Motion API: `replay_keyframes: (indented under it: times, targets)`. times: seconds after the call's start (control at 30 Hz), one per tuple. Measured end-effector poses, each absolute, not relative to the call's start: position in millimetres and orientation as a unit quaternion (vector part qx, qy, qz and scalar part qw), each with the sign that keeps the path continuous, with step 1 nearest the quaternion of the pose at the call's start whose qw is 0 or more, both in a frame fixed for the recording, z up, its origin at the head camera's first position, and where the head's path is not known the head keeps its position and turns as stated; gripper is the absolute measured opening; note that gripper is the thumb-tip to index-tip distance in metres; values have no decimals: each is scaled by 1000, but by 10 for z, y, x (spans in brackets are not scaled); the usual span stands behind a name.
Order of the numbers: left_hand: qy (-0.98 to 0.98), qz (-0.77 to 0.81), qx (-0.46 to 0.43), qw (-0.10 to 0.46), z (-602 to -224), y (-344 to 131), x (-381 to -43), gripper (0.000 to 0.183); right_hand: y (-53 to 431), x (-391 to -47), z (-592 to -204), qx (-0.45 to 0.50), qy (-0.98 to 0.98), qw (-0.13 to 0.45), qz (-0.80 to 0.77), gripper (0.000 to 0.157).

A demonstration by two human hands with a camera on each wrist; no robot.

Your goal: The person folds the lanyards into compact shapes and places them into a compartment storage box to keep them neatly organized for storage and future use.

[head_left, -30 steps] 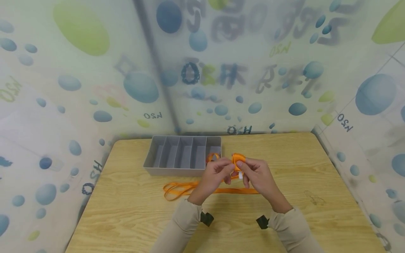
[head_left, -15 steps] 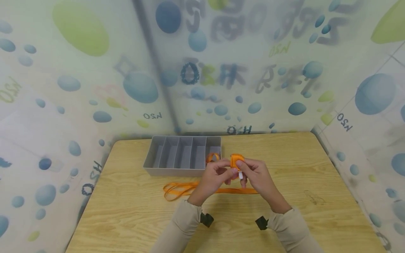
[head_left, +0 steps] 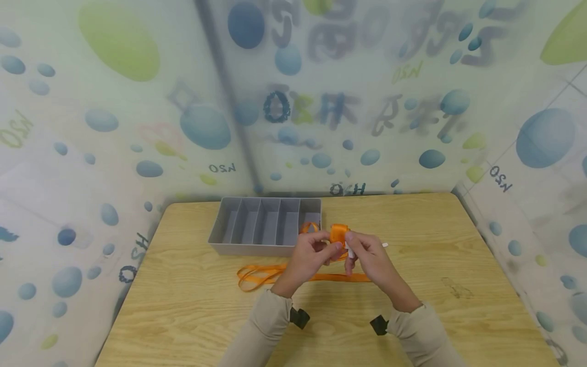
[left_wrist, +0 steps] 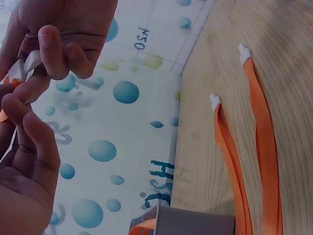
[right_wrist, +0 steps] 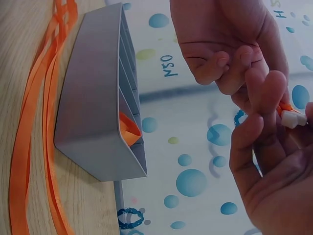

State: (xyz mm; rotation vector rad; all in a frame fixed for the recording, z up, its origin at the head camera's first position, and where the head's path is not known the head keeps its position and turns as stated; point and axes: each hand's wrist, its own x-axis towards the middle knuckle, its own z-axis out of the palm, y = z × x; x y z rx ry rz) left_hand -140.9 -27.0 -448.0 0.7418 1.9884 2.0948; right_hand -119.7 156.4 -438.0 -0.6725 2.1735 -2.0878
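Observation:
Above the table, both hands hold an orange lanyard [head_left: 338,233] that is folded into a small flat bundle. The left hand [head_left: 314,252] pinches its left side between thumb and fingers. At the other side, the right hand [head_left: 373,255] pinches the bundle near its white plastic clip [head_left: 350,251]. The right wrist view gives a closer look at this white clip [right_wrist: 293,119] between the fingertips; most of the strap is hidden by the fingers there. Below the hands, more orange lanyards [head_left: 261,275] lie stretched out on the table, with white clips [left_wrist: 245,53] at their ends.
A grey divided tray [head_left: 257,250] stands at the back, left of the hands. Its rightmost compartment contains a coiled orange lanyard [head_left: 310,226]. The wooden table [head_left: 183,306] meets patterned curtain walls [head_left: 293,153] at the back and sides.
The orange bundle has turned and shifted slightly left. The right thumb has slid from the bundle's face to its edge beside the clip. Another white tip now shows beyond the right hand.

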Motion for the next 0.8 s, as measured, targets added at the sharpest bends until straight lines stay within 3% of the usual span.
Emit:
replay_keyframes:
  times: [0.27, 0.8]
  targets:
    - [647, 708, 265, 99, -4514, -301, -1428, 16, 1579, -1202, -4400, -260, 690, 28, -674, 37]
    - [669, 688, 236, 153, -4446, -300, -1428, 24, 1576, -1213, -4384, -275, 683, 80, -672, 45]
